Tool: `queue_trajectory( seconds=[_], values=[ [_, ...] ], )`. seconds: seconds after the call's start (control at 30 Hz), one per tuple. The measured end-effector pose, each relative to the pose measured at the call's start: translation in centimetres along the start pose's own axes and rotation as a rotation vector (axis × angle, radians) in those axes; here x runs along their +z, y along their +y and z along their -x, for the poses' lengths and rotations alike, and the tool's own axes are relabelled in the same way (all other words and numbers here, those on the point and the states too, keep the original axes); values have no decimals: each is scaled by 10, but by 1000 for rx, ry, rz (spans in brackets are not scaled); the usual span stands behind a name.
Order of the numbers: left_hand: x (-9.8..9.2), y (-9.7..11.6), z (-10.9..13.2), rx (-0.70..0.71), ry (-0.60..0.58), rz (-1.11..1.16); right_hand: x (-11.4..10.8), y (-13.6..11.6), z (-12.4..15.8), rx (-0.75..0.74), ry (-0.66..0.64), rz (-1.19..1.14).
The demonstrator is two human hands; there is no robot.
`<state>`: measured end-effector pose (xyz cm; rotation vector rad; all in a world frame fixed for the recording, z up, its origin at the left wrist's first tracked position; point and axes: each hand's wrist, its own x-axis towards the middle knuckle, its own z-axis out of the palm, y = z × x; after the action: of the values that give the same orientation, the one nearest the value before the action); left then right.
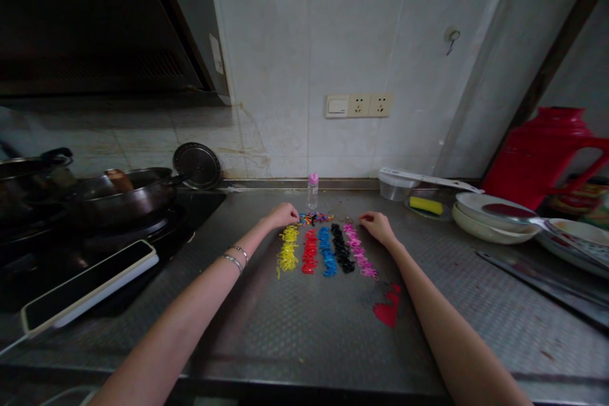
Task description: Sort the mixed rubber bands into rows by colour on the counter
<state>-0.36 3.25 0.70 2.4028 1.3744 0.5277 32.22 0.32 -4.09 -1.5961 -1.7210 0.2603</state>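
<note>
Small rubber bands lie sorted by colour in columns on the metal counter: yellow bands [287, 250], red bands [309, 252], blue bands [327, 252], black bands [341, 248] and pink bands [361, 251]. Behind them is a small mixed-colour pile of bands [316, 219]. My left hand [282, 216], fingers pinched, is at the pile's left end, just above the yellow column. On the other side my right hand [375, 226] rests beside the top of the pink column, its fingers drawn together. Whatever either hand's fingertips hold is too small to make out.
A clear bottle with a pink cap [313, 190] stands behind the pile. Pans [128, 193] and a phone [90, 285] are at the left. Stacked bowls [495, 219], a yellow sponge [425, 205], a knife [542, 285] and a red thermos [537, 158] occupy the right.
</note>
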Motion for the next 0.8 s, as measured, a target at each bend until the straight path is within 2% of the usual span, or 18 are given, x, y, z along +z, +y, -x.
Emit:
queue_trajectory(
  seconds=[0.1, 0.27, 0.57, 0.8],
  values=[
    [-4, 7, -1, 2, -32, -54, 0, 1, 0, -8, 1, 5],
    [-5, 17, 1, -48, 0, -73, 0, 0, 1, -8, -7, 15],
    [1, 15, 0, 23, -5, -239, -1, -4, 4, -17, 6, 12],
    [-18, 16, 11, 28, -27, -258, 0, 0, 3, -12, -9, 11]
  ],
)
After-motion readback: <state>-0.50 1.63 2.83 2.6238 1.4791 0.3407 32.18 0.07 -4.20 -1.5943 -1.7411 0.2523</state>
